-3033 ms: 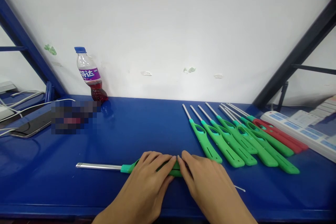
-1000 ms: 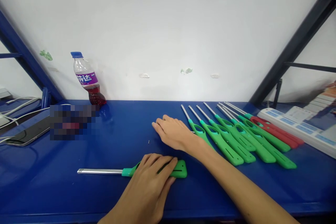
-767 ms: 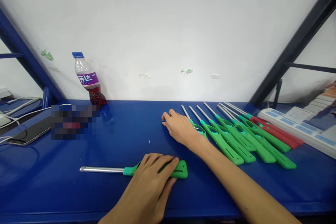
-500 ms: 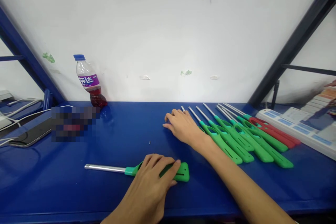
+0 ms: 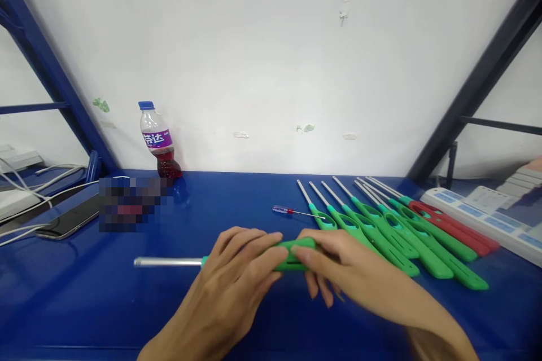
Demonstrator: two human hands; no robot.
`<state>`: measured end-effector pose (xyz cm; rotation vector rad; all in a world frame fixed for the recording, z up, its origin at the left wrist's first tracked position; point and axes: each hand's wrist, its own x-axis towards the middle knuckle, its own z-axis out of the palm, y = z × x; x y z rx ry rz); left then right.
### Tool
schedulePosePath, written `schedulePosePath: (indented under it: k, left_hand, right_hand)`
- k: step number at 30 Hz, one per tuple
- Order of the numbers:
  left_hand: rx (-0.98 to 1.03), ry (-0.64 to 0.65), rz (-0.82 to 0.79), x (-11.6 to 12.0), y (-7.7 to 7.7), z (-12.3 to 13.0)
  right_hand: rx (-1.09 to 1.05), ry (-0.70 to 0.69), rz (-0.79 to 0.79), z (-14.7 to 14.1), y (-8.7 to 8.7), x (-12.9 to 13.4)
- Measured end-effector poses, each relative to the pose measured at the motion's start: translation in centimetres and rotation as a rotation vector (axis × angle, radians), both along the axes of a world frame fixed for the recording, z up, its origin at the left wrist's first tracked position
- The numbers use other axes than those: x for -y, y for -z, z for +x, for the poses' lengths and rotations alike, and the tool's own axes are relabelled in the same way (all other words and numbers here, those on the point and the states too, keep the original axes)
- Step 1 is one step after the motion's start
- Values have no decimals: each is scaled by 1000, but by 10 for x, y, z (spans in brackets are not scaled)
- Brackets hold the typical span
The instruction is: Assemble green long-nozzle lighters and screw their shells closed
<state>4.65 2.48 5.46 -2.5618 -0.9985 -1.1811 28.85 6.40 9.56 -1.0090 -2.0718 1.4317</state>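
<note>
A green-handled stick lighter [image 5: 169, 262] lies crosswise in front of me, its metal tube pointing left. My left hand [image 5: 237, 276] wraps over the middle of its handle and hides the trigger part. The rear end of the same handle is pinched between the thumb and fingers of my right hand [image 5: 339, 262]. Beyond my hands, a small screwdriver [image 5: 292, 211] with a clear and red handle rests on the table, its tip over a green lighter [image 5: 325, 221] of the row at right.
Several green lighters [image 5: 392, 242] and some red ones [image 5: 461, 225] lie side by side at right, near a white power strip [image 5: 474, 214]. At left are a bottle of red drink [image 5: 163, 146], a phone [image 5: 71, 217] and white cables. A blue table [image 5: 84, 293] meets the wall behind.
My right hand has come back from the far part of the table to the lighter's handle end. The screwdriver now shows where that hand was. The view has shifted slightly.
</note>
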Motion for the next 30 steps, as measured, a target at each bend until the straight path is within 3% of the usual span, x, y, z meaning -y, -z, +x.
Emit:
schedulePosePath:
  k: [4, 9, 14, 20, 26, 30]
  left_hand:
    - [-55, -193, 57, -9, -3, -17]
    - [-124, -209, 134, -15, 0, -29]
    - [-86, -198, 95, -15, 2, -27]
    - [-156, -211, 101, -19, 4, -40]
    - [-207, -165, 8, -17, 1, -48]
    - [-153, -141, -194, -17, -6, -47]
  right_hand:
    - [-68, 190, -3, 19, -7, -8]
    - [-153, 334, 29, 29, -6, -15]
    - [-155, 285, -1, 20, 1, -20]
    - [-16, 158, 78, 21, -3, -16]
    - [222, 158, 292, 25, -4, -11]
    - [265, 256, 542, 29, -2, -10]
